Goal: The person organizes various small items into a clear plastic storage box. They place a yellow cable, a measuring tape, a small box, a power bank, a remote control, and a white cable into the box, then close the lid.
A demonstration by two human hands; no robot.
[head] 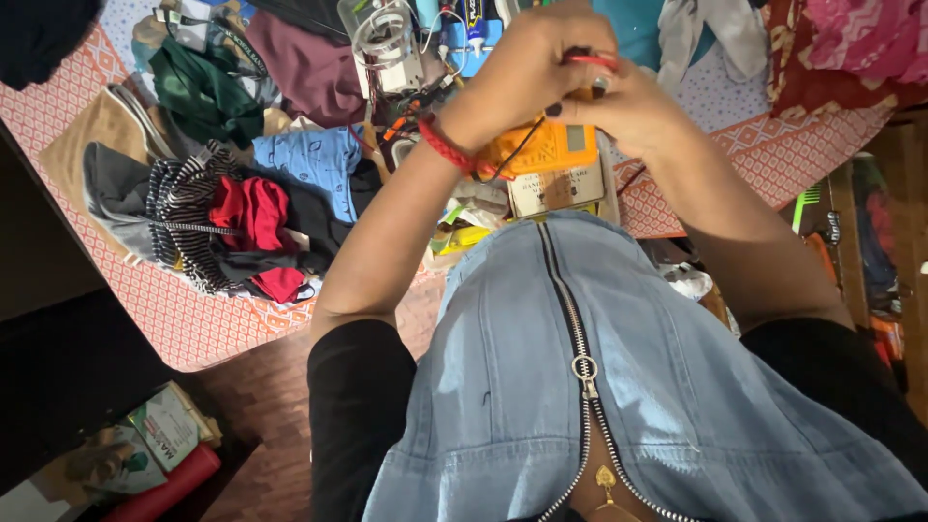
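hands: the left hand (527, 72) and the right hand (628, 106) are pressed close together, raised over the bed, fingertips meeting at one spot

what's pinched: a thin red wire end (592, 60), clamped between the fingers of both hands right at the top of the huddle; can't tell which hand has the firmer grip

where the meter sits: the orange box-shaped multimeter (546, 147) lies just under and toward the person from the hands, with a black lead (517, 150) looping down to it

axis: the red bit runs roughly sideways, left hand to right hand

nearer hand: honestly a tie, both are on it

wrist: a red braided thread band (447, 147) on the left wrist

around: a heap of folded clothes (242, 208) well off to the left on the orange patterned bedsheet (193, 309), and a clear plastic spool (387, 43) just beyond the left hand
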